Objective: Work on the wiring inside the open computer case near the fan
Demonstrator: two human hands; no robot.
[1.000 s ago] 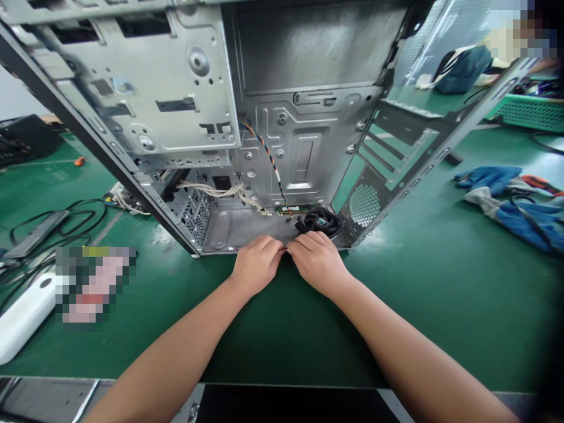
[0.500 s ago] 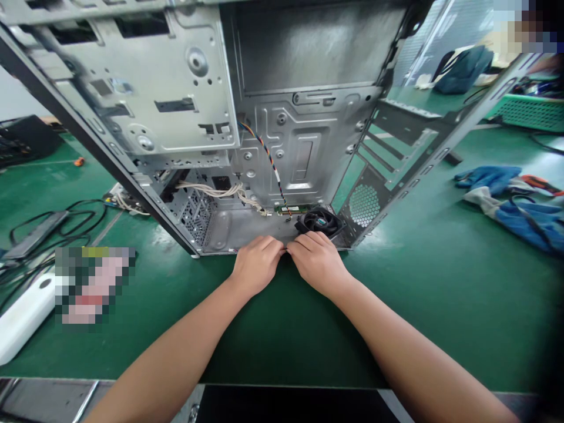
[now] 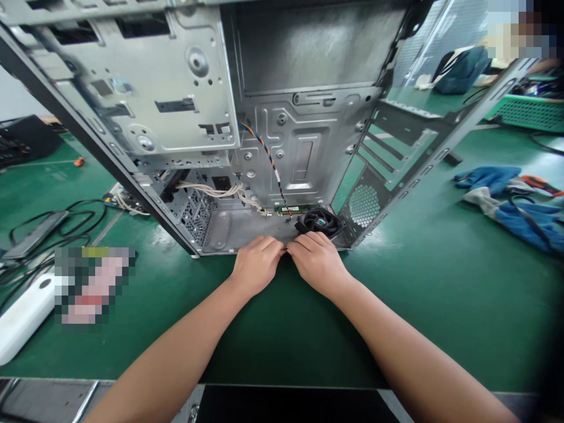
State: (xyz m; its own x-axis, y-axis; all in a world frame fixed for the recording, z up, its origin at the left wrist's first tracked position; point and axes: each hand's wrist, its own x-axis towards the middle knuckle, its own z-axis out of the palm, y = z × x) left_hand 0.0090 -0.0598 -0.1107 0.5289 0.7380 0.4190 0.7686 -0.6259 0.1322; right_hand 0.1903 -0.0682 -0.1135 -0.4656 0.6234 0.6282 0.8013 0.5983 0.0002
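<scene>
An open metal computer case [image 3: 299, 135] stands upright on the green table. At its near bottom edge are my left hand [image 3: 259, 264] and my right hand [image 3: 317, 261], side by side, palms down. Both have their fingers curled over the rim of the case, with the fingertips partly hidden. Only a narrow gap separates the two hands. Just beyond my right hand sits a black cooling fan [image 3: 319, 222] on the case floor. A twisted multicoloured cable [image 3: 271, 161] hangs down towards a green circuit board [image 3: 288, 209]. A white cable bundle [image 3: 215, 189] runs in from the left.
On the left of the table [image 3: 176, 341] lie black cables [image 3: 83, 214], a power adapter [image 3: 37, 235] and a white object [image 3: 30, 317]. Blue-and-grey gloves [image 3: 515, 200] lie on the right. A green basket [image 3: 531, 111] and a dark bag [image 3: 465, 69] are farther back.
</scene>
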